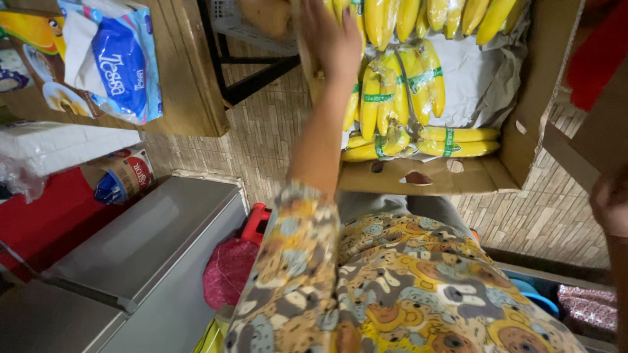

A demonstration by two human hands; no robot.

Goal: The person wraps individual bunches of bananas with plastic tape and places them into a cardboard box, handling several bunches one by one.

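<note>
Closest to the lens, at the bottom centre, a patterned garment (pixel 405 287) with cartoon animal faces fills the frame, and its sleeve runs up into the left arm. Grey metal cabinet tops (pixel 140 245) sit at lower left, with a pink mesh bundle (pixel 226 271) and a red object (pixel 257 221) wedged between cabinet and garment. At upper left a wooden shelf (pixel 190 78) carries a blue-and-white tissue pack (pixel 118 59), and a paper-wrapped packet (pixel 118 176) lies below it on a red surface. A cardboard box (pixel 451 175) of bananas (pixel 399 91) occupies the upper centre and right (several bunches are banded with green tape and lie on pale paper). The left hand (pixel 330 39) reaches to the box's upper left edge, palm down, fingers laid against the cardboard beside the bananas; its fingertips are cut off by the top of the frame, so how far it is closed cannot be told. The right hand (pixel 610 202) shows only as a blurred sliver at the right edge, and its state cannot be made out.
</note>
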